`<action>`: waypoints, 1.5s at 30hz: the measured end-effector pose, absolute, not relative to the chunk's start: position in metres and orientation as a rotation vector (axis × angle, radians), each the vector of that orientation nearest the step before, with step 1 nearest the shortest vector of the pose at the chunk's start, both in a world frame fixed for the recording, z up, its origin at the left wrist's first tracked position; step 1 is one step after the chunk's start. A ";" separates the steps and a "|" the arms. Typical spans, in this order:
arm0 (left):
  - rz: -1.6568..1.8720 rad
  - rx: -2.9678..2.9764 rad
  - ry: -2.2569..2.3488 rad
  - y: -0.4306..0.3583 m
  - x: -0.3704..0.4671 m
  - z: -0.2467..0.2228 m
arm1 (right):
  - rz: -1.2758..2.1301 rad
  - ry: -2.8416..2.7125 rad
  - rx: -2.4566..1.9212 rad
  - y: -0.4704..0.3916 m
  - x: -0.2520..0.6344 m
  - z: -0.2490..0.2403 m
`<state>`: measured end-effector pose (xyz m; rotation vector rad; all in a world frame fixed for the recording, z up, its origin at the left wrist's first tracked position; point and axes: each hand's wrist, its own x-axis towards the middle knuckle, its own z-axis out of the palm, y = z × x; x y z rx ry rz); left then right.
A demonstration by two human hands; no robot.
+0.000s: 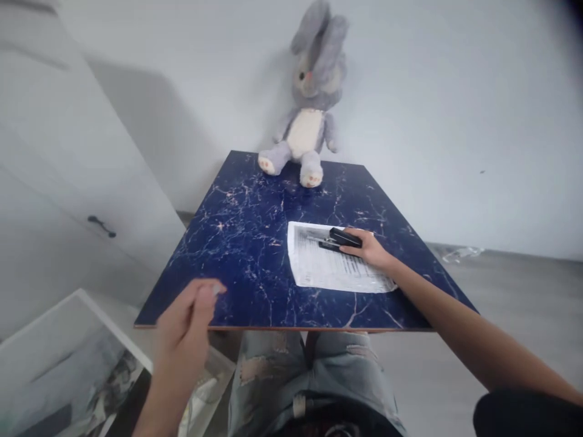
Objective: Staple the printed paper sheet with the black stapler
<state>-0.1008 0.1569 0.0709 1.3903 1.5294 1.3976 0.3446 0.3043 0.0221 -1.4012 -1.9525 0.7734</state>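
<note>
A black stapler [337, 238] lies over the printed sheets of paper [328, 270], its top arm raised from its base and a metal part showing between them. My right hand [370, 247] is closed around the stapler's rear end. Over the front left edge of the table, my left hand [191, 312] pinches a small silvery-grey piece [215, 289] between thumb and fingertips. Blur and size keep me from telling what kind of piece it is.
The dark blue marbled table [246, 243] stands against the wall. A grey plush rabbit [305, 130] sits at its far edge. At lower left is an open white drawer [116, 331] with things inside, near a white cabinet with a dark handle [101, 226]. Clear plastic [462, 254] lies on the floor.
</note>
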 end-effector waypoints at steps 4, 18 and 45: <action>0.939 1.985 1.692 0.232 -0.053 0.084 | 0.780 -1.991 -1.301 0.306 0.347 0.022; 0.559 2.305 1.844 0.431 0.020 0.041 | 0.762 -2.031 -1.171 0.313 0.353 0.017; 0.982 2.017 0.830 0.384 0.094 0.035 | 0.607 -2.141 -1.058 0.321 0.380 0.038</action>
